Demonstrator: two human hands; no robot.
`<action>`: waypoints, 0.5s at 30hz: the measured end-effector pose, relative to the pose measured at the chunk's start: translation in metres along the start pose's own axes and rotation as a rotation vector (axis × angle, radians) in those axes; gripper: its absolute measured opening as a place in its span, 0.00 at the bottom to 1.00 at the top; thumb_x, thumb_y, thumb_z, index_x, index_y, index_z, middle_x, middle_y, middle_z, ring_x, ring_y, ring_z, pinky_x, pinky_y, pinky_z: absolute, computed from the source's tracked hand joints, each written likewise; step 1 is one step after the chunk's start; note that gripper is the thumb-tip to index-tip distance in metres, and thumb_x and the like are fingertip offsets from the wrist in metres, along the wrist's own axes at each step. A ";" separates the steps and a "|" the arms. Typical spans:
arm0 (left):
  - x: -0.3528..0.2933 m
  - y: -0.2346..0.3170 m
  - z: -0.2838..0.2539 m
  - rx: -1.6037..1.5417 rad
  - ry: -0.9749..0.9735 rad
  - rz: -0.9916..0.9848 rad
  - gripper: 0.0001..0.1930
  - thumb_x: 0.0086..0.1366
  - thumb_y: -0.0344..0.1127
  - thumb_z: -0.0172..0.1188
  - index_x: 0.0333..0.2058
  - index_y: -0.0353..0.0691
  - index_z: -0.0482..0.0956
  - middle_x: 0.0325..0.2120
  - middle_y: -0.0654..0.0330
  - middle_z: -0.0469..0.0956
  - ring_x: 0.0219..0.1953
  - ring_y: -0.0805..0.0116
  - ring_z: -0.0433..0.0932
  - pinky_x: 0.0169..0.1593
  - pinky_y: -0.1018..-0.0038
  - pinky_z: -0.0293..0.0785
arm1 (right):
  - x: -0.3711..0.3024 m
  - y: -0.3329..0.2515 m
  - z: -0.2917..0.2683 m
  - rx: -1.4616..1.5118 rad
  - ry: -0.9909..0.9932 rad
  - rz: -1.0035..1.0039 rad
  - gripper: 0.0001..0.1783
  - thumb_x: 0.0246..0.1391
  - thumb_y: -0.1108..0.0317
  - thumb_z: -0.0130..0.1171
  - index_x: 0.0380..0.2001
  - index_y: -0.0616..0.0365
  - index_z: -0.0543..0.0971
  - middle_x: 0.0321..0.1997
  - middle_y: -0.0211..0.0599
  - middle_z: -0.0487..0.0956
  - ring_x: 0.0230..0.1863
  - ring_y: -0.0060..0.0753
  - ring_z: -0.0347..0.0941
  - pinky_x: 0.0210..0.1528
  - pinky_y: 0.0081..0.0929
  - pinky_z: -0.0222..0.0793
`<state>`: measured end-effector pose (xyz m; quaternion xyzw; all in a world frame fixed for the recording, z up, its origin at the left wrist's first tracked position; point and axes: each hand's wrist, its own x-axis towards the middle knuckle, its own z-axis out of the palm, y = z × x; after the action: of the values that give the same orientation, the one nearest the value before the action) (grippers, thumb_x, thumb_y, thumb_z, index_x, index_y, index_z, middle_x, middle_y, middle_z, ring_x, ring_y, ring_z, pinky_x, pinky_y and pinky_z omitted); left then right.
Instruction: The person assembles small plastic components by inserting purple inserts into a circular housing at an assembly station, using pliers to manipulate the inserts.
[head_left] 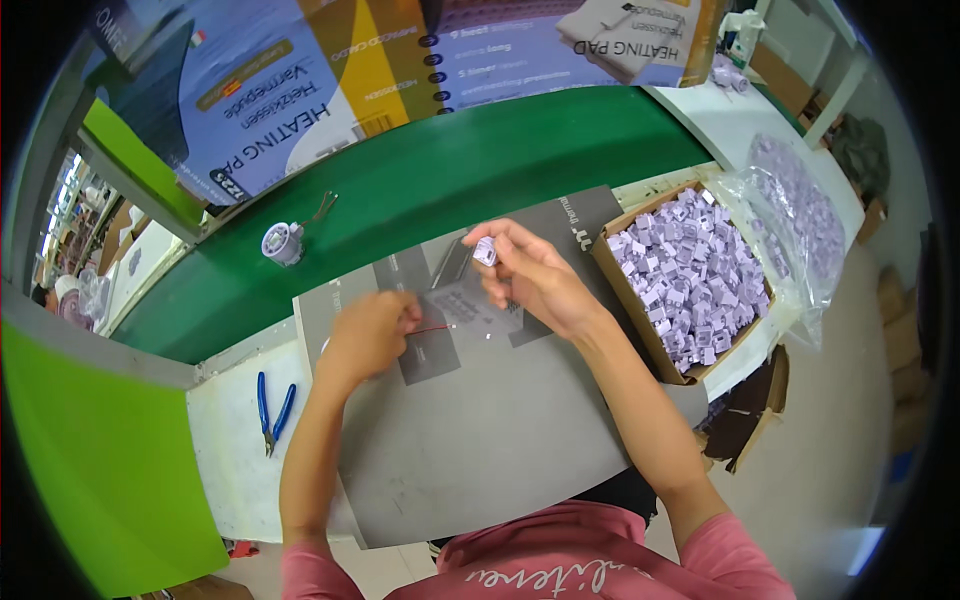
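Observation:
My right hand (535, 277) is raised over the grey cardboard sheet (470, 430), its thumb and fingers pinching a small lavender plastic part (485, 252). To its left, my left hand (368, 335) is slightly smeared by motion, its fingers closed over the sheet. A thin red wire (432, 328) runs from the left fingertips toward the right and has a small pale tip. The part and the wire are apart. Tiny white bits lie on the sheet just below the right hand.
An open cardboard box (640, 325) heaped with lavender parts stands at the right, beside a clear plastic bag (790, 230) of similar parts. A round white piece with wires (283, 243) sits on the green belt (400, 190). Blue-handled cutters (272, 412) lie at left. Printed cartons (370, 75) line the far side.

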<state>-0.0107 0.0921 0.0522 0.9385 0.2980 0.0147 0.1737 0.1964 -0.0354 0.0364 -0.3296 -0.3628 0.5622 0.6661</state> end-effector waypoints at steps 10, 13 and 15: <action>0.004 -0.004 -0.025 -0.295 -0.460 0.111 0.16 0.75 0.44 0.46 0.45 0.41 0.79 0.24 0.58 0.81 0.26 0.65 0.80 0.33 0.69 0.73 | 0.009 0.008 -0.014 -0.051 0.179 0.060 0.15 0.66 0.59 0.56 0.50 0.56 0.76 0.21 0.18 0.62 0.21 0.12 0.56 0.25 0.15 0.55; 0.004 0.002 -0.038 -0.346 -0.565 0.057 0.19 0.76 0.48 0.44 0.42 0.40 0.79 0.26 0.57 0.82 0.31 0.55 0.80 0.39 0.63 0.74 | 0.007 0.009 -0.016 -0.075 0.072 0.049 0.20 0.64 0.61 0.59 0.56 0.58 0.73 0.25 0.21 0.69 0.25 0.14 0.63 0.28 0.16 0.59; 0.003 -0.002 -0.035 -0.379 -0.528 0.190 0.18 0.75 0.46 0.45 0.43 0.40 0.78 0.28 0.56 0.81 0.31 0.55 0.80 0.39 0.63 0.74 | 0.004 0.008 -0.021 -0.109 -0.052 0.048 0.22 0.65 0.62 0.58 0.58 0.60 0.73 0.31 0.24 0.74 0.30 0.16 0.67 0.30 0.17 0.63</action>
<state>-0.0137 0.1069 0.0844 0.8846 0.1461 -0.1575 0.4139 0.2105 -0.0310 0.0193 -0.3593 -0.4019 0.5660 0.6238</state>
